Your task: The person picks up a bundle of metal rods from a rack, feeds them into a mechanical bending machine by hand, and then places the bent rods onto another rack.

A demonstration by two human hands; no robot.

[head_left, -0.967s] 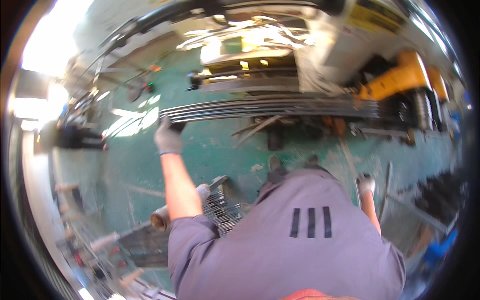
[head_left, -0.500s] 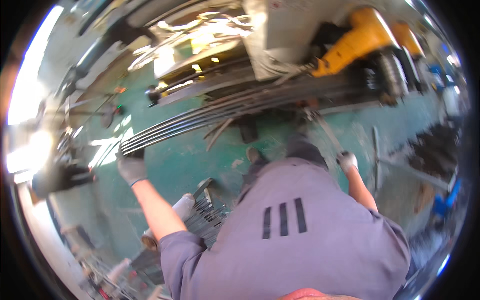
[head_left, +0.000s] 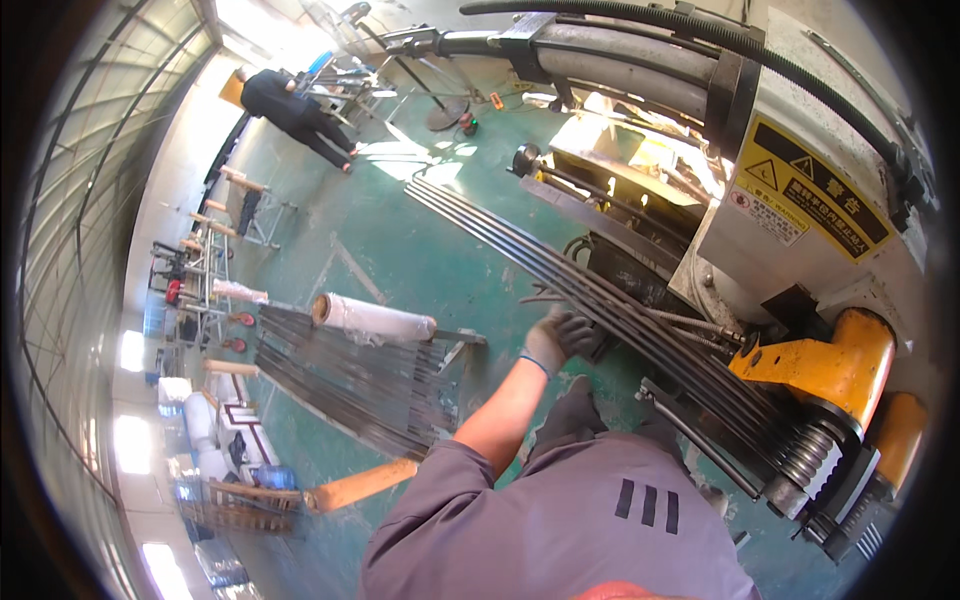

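Note:
Several long dark metal rods [head_left: 530, 255] lie side by side, running from the ridged roller end of a machine [head_left: 720, 220] out over the floor. My left hand [head_left: 558, 338], in a grey-white glove, is beside the middle of the rods on my side. Its fingers are apart and I see nothing held in them. Whether the fingertips touch the nearest rod I cannot tell. My right hand is out of the picture.
An orange machine arm [head_left: 825, 365] stands at the right, below a yellow warning label [head_left: 815, 185]. On my left are a rack of thin bars [head_left: 340, 375] and a plastic-wrapped roll [head_left: 375, 315]. A person in dark clothes [head_left: 290, 110] stands far left.
The view has swung so the rods run diagonally. My left hand has left their far end and come back near their middle. My right hand, closed on a lever-like bar before, has gone from view.

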